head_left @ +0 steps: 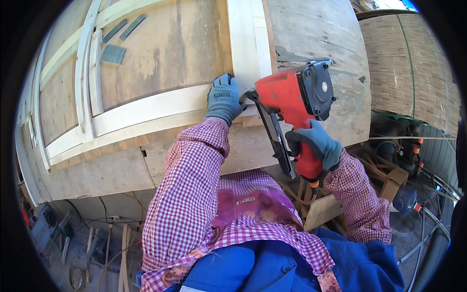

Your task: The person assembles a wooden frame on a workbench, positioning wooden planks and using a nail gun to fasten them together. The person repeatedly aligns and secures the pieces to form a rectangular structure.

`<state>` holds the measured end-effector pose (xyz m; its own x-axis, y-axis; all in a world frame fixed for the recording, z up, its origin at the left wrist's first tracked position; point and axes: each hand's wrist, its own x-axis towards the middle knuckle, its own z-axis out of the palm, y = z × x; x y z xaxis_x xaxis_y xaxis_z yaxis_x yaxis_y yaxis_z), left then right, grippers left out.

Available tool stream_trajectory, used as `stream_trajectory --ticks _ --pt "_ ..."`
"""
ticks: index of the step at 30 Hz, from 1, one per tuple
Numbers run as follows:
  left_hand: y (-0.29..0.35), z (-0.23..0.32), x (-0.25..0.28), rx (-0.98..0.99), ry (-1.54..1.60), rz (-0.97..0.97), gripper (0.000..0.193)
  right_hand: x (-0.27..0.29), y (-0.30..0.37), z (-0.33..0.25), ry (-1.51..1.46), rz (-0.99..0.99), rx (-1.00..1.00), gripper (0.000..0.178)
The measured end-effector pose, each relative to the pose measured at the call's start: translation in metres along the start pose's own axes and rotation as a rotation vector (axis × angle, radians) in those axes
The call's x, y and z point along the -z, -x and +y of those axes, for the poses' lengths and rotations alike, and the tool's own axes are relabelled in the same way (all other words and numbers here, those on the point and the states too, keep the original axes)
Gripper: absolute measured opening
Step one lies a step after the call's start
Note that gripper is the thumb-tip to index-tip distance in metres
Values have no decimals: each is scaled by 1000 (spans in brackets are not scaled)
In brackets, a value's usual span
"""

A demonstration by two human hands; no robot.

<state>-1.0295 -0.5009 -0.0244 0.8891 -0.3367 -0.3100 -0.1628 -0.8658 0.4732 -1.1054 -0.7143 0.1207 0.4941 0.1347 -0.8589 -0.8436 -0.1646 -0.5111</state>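
Observation:
My right hand [318, 145], in a blue-grey work glove, is wrapped round the handle of a red and black pneumatic nail gun [282, 92]. The gun's nose rests at or just over a corner joint of a pale wooden frame [155, 106], with its black magazine slanting down toward me. Just left of the nose, my left hand [224, 97], gloved alike, grips the frame where the upright strip meets the near rail. Its fingers are together and the thumb points toward the gun; the fingertips' undersides are hidden.
Grey fastener strips [114, 54] lie on the plywood panel inside the frame. A worn plywood worktop [335, 44] carries the work. Strapped stacked sheets [413, 68] stand at the right. An air hose fitting [314, 185] hangs below the gun, above wood offcuts [323, 212]. Tools and cables lie lower left.

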Motion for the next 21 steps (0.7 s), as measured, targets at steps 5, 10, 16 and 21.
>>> stream_trajectory --ticks 5,10,16,21 --pt "0 0 -5 -22 -12 49 80 -5 0 17 33 82 -43 15" --pt "1 -6 -5 -49 35 25 85 -10 5 19 76 101 -47 16" --pt "81 -49 -5 -111 91 327 85 -7 2 43 88 35 31 22" --pt "267 -119 -10 173 -14 439 85 -14 3 45 152 32 155 23"
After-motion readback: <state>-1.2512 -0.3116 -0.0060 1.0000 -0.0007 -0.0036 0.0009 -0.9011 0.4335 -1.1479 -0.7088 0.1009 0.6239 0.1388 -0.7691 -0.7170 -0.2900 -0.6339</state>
